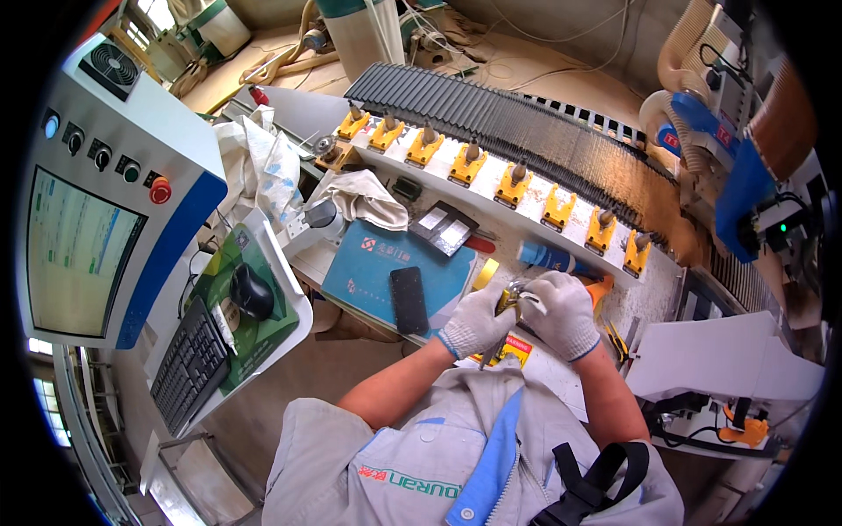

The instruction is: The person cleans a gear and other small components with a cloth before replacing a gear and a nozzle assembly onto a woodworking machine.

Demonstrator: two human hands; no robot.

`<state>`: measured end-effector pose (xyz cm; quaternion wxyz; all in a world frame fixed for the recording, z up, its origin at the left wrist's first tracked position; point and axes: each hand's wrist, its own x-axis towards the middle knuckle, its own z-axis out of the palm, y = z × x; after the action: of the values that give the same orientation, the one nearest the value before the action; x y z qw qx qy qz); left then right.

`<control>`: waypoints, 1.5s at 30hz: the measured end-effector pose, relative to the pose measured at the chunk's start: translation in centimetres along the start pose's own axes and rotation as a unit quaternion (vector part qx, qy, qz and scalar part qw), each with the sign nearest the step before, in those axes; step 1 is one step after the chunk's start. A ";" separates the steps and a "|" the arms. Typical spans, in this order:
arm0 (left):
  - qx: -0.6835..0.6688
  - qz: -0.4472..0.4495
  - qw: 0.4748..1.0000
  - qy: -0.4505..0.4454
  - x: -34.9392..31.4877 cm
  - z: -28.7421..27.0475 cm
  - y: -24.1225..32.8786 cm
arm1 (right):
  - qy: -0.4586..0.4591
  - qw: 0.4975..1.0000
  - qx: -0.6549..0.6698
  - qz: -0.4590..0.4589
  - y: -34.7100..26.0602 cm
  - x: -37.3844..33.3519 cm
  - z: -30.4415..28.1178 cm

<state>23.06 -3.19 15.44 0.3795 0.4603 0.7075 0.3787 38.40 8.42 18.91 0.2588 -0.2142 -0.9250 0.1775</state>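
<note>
Both my hands wear white knit gloves and meet close together in front of my chest, over the bench's near edge. In the curled fingers of my left hand is a small yellow-and-metal piece, mostly covered by the gloves; its kind I cannot make out. My right hand is closed around the piece's other side. Below my hands a dark, narrow tool points down beside a yellow and red warning label. A yellow tape roll lies just beyond my left hand, a blue bottle beyond my right.
A row of yellow tool holders runs along the white ledge ahead. Left of my hands lie a black phone and blue folder. Further left are a keyboard, mouse and control screen. A blue machine head stands right.
</note>
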 end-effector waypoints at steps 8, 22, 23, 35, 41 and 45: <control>0.045 0.061 0.997 0.030 0.3 0.9 -1.0 | -0.038 0.994 0.083 0.057 1.1 -1.5 -0.3; 0.141 0.133 0.968 0.159 8.9 2.7 -8.1 | 0.460 0.819 0.336 0.071 3.5 -8.1 -15.6; 0.101 0.070 0.985 0.123 9.2 2.9 -8.0 | 0.467 0.794 0.378 0.093 2.8 -9.9 -16.6; -0.296 -0.040 0.822 -0.485 0.2 8.6 7.8 | 0.442 0.816 -0.191 0.321 -4.8 -14.4 -14.3; -0.237 -0.044 0.867 -0.436 1.3 9.0 4.8 | 0.579 0.652 -0.281 0.401 1.8 -31.5 -26.2; -0.330 -0.120 0.881 -0.317 0.2 5.4 -0.5 | 0.529 0.562 -0.399 0.496 1.0 -23.7 -26.3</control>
<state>27.63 -2.16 12.63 0.7564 0.3151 0.4332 0.3754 71.69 3.40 30.05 0.4613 -0.7758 -0.3475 -0.2540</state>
